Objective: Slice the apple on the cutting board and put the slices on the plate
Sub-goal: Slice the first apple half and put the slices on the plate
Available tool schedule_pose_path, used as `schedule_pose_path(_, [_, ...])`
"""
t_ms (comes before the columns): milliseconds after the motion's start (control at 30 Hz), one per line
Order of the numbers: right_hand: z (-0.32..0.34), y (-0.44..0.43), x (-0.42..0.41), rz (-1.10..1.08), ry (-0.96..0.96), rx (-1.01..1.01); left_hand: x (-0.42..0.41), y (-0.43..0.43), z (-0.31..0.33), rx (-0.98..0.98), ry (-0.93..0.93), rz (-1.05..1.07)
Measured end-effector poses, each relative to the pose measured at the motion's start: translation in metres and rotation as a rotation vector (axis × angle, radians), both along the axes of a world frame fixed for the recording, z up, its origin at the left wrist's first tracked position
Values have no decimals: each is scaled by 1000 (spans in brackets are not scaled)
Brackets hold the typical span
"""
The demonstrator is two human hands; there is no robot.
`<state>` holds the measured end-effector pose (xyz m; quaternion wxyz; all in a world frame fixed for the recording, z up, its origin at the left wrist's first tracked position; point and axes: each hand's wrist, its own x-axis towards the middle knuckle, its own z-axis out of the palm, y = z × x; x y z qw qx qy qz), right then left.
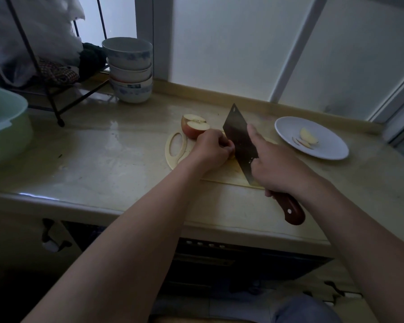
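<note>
apple half (194, 126) just beyond left hand (211, 149), apple piece (231, 156) beneath it

Halved apple (194, 125) at cutting board (229, 174), slices (308, 136) on plate (331, 148)

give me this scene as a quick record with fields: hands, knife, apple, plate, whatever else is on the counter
left hand: holds an apple piece, mostly hidden under the fingers, beside the blade
right hand: grips the cleaver by its wooden handle, forefinger along the blade
cutting board: under both hands
apple half: cut face up, at the board's far left corner
plate: right of the board, a few slices on it
other: stacked bowls, green basin
stage: slicing under way
</note>
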<state>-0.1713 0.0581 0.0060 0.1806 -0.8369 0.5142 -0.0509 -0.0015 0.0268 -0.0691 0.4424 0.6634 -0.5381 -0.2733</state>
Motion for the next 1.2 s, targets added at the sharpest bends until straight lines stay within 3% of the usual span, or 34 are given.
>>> schedule_pose_path(500, [14, -27, 26, -5, 82, 100, -1, -3, -4, -20, -39, 26])
schedule_pose_path(833, [17, 2, -8, -19, 62, 201, -6, 2, 0, -4, -18, 52])
schedule_pose_path(1200, [2, -6, 0, -39, -185, -56, -3, 4, 3, 11, -39, 17])
